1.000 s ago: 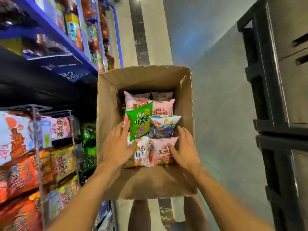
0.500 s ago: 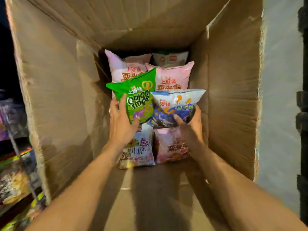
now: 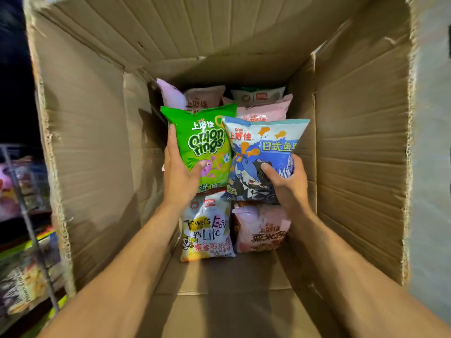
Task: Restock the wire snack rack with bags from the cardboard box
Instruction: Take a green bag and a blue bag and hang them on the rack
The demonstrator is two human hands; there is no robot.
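Head camera looks down into the cardboard box (image 3: 97, 142). My left hand (image 3: 179, 176) holds the green onion rings bag (image 3: 207, 145), with my thumb on the front and my fingers up its left side. My right hand (image 3: 285, 181) holds the blue bag (image 3: 266, 152) just beside it, thumb on the front and fingers round the right edge. Both bags are inside the box, on top of the others, and they touch each other.

Under them, near me, lie a white bag (image 3: 207, 228) and a pink bag (image 3: 263, 230). At the far end are more pink bags (image 3: 266, 111).

The wire snack rack (image 3: 26, 215) is at the left edge, outside the box. It is blurry, but it has bags on it. I cannot tell how much room it has.

I think the job is partway done. These two bags are in my hands but not yet out of the box. They have to go over to the rack, and several more bags wait in the box.
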